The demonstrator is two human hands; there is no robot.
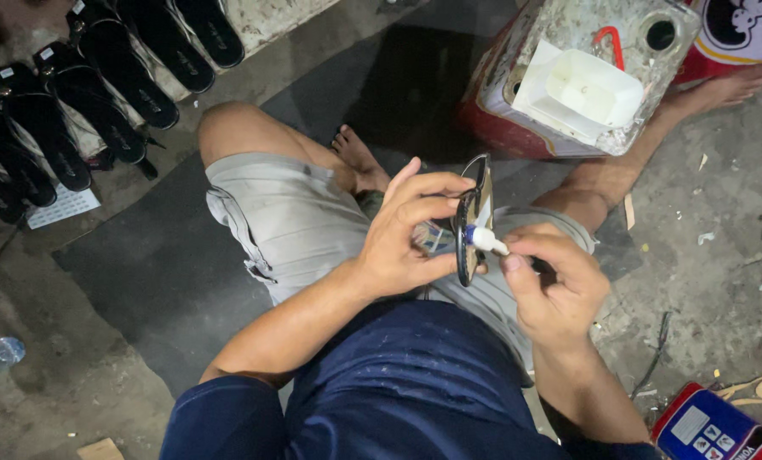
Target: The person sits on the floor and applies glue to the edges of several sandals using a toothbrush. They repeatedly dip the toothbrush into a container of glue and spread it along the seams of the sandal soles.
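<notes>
One sandal — upright, edge-on.

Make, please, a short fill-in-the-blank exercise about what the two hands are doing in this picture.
1. The left hand holds a black sandal sole on its ____.
2. The right hand presses a small tube with a ____ nozzle against the sole.
3. Finished black sandals lie in a row at the upper ____ of the picture.
4. The person sits on the ground with ____ feet.

Missing words: edge; white; left; bare
</notes>
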